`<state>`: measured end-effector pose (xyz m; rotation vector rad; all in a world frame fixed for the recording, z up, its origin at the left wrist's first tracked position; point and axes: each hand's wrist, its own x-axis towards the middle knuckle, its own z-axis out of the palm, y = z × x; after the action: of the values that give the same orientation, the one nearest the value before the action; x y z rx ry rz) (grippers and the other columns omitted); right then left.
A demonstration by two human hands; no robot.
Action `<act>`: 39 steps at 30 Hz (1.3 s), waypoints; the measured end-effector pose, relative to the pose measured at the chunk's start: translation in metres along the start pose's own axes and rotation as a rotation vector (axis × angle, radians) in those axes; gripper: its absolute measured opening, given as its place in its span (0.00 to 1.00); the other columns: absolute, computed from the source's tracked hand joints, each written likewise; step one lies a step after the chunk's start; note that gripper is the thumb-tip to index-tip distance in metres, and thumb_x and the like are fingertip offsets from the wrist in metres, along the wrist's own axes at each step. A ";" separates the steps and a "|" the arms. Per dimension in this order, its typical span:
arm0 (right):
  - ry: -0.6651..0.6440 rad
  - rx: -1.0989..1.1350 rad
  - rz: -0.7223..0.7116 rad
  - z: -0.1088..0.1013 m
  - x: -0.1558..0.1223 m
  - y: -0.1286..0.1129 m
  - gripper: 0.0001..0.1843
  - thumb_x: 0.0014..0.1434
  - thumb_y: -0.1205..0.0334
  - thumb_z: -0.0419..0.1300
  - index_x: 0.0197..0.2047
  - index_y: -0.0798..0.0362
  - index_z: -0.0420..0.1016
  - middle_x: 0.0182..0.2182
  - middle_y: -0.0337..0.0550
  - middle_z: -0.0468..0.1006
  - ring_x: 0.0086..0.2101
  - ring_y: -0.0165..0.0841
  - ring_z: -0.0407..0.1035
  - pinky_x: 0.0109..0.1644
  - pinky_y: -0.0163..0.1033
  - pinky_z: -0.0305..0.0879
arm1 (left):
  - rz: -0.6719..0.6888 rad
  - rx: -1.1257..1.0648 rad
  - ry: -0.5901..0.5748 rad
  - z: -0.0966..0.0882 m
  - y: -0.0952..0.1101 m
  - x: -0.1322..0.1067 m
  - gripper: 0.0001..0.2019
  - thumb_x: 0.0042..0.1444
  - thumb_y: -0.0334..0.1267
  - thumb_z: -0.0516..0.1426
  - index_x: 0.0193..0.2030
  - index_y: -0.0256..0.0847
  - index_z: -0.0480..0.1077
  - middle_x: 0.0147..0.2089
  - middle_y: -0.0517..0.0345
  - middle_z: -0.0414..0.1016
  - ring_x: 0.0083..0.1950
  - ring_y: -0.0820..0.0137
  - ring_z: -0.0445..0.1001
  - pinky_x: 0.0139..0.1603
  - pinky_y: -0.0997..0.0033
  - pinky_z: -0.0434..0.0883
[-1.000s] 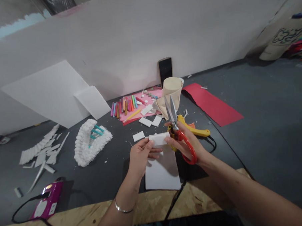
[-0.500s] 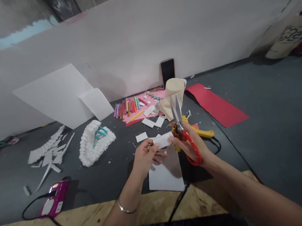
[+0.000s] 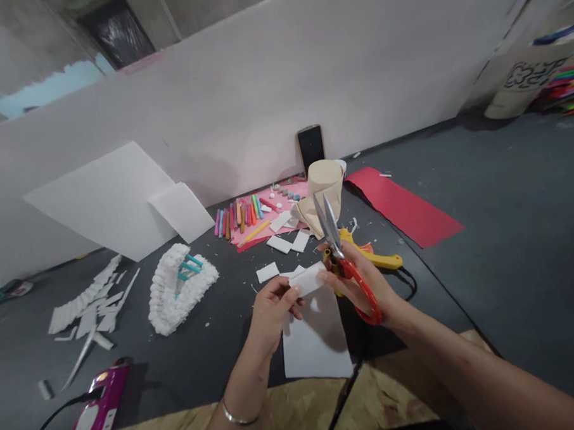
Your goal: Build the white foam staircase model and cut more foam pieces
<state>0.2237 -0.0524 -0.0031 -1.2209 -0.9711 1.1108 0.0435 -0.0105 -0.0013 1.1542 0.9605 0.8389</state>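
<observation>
Even, soft indoor light, faint shadows under the hands, wide-angle bending at the edges, mostly sharp.

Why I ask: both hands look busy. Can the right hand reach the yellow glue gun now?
Likely yes: the glue gun lies just beyond the right hand, nothing between, but red scissors fill it.

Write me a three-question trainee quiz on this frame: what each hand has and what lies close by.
1. True or false: the right hand holds red-handled scissors with the blades pointing away from the person.
2. What does the left hand pinch? A. small white piece; B. a marker; C. a phone.
3. Fill the gap: the yellow glue gun lies just beyond the ___ hand.
Key: 1 true; 2 A; 3 right.
</observation>
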 end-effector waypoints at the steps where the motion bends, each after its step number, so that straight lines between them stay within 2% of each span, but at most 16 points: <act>1: 0.004 -0.011 -0.005 0.000 0.001 0.002 0.25 0.48 0.56 0.68 0.47 0.48 0.65 0.30 0.35 0.67 0.29 0.30 0.63 0.32 0.36 0.62 | -0.001 -0.010 0.015 0.001 0.000 0.000 0.13 0.45 0.43 0.67 0.29 0.37 0.72 0.26 0.61 0.70 0.25 0.75 0.71 0.19 0.79 0.69; 8: 0.041 -0.097 -0.112 -0.008 0.003 0.007 0.21 0.55 0.52 0.64 0.49 0.48 0.65 0.28 0.33 0.65 0.27 0.29 0.61 0.31 0.36 0.61 | 0.049 -0.081 0.198 0.000 0.004 0.003 0.15 0.41 0.43 0.69 0.30 0.36 0.72 0.23 0.61 0.72 0.23 0.76 0.69 0.20 0.80 0.67; 12: -0.065 -0.217 -0.178 -0.013 -0.002 0.001 0.22 0.58 0.50 0.62 0.52 0.49 0.63 0.30 0.36 0.67 0.29 0.31 0.64 0.33 0.37 0.63 | 0.096 -0.154 0.298 -0.004 0.006 0.004 0.15 0.42 0.43 0.68 0.30 0.37 0.70 0.24 0.62 0.72 0.25 0.76 0.70 0.20 0.80 0.67; 18: -0.186 -0.533 -0.193 -0.010 -0.005 -0.002 0.25 0.56 0.47 0.63 0.50 0.52 0.65 0.32 0.40 0.72 0.29 0.32 0.66 0.34 0.37 0.64 | 0.142 -0.229 0.402 -0.004 0.009 0.003 0.16 0.43 0.44 0.68 0.31 0.38 0.68 0.25 0.62 0.74 0.24 0.77 0.70 0.20 0.81 0.65; 24: -0.218 -0.734 -0.195 -0.007 -0.006 0.001 0.26 0.55 0.46 0.62 0.51 0.54 0.67 0.30 0.43 0.74 0.28 0.35 0.67 0.34 0.39 0.64 | 0.155 -0.198 0.419 -0.001 0.010 0.003 0.15 0.42 0.45 0.68 0.29 0.38 0.70 0.25 0.62 0.73 0.22 0.78 0.68 0.19 0.81 0.64; 33: -0.247 -0.783 -0.160 -0.007 -0.007 0.001 0.30 0.55 0.39 0.60 0.51 0.54 0.69 0.32 0.47 0.77 0.29 0.38 0.70 0.33 0.38 0.63 | 0.134 -0.194 0.376 -0.001 0.004 0.003 0.15 0.44 0.45 0.68 0.28 0.38 0.69 0.25 0.61 0.72 0.23 0.78 0.68 0.20 0.81 0.65; 39: -0.266 -0.786 -0.194 -0.008 -0.008 0.002 0.32 0.58 0.35 0.55 0.51 0.55 0.69 0.29 0.45 0.76 0.28 0.36 0.69 0.32 0.38 0.63 | 0.115 -0.226 0.368 -0.001 0.004 0.004 0.15 0.43 0.44 0.68 0.28 0.38 0.69 0.25 0.62 0.71 0.24 0.78 0.67 0.19 0.81 0.64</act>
<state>0.2295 -0.0621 -0.0054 -1.5637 -1.7955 0.7555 0.0435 -0.0059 0.0020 0.8820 1.0716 1.2490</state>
